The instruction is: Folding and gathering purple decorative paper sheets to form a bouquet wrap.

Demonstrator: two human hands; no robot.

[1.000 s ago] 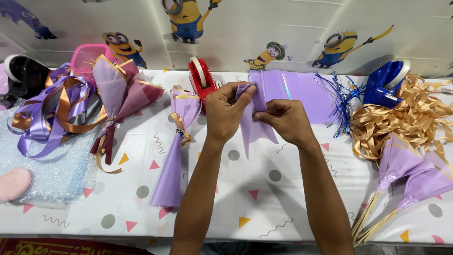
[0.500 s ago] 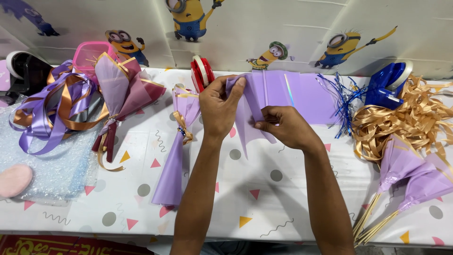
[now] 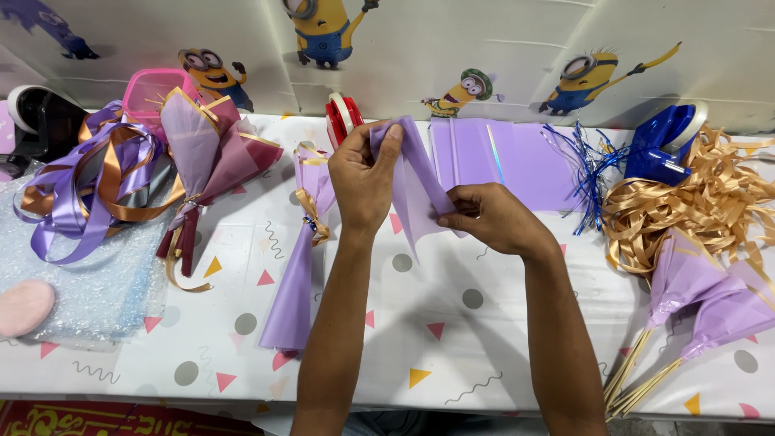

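Both my hands hold one thin lilac wrapping sheet (image 3: 416,182) above the white patterned table (image 3: 452,339). My left hand (image 3: 363,178) pinches its upper end with the fingers curled over the top. My right hand (image 3: 488,218) grips the lower fold at the sheet's right side. A stack of flat lilac sheets (image 3: 508,161) lies just behind my hands. A finished lilac cone tied with gold ribbon (image 3: 300,258) lies to the left of my left arm.
A maroon and lilac bouquet wrap (image 3: 206,157), purple and gold ribbon loops (image 3: 81,182), bubble wrap (image 3: 77,274) and a pink pad (image 3: 24,307) are at the left. A red tape dispenser (image 3: 341,117) stands behind. Gold ribbon pile (image 3: 694,202), blue ribbon spool (image 3: 666,145) and lilac cones on sticks (image 3: 694,307) are at the right.
My left hand has lifted the sheet's top end higher and my right hand has slid down and rightward along it, pulling the sheet into a longer fold.
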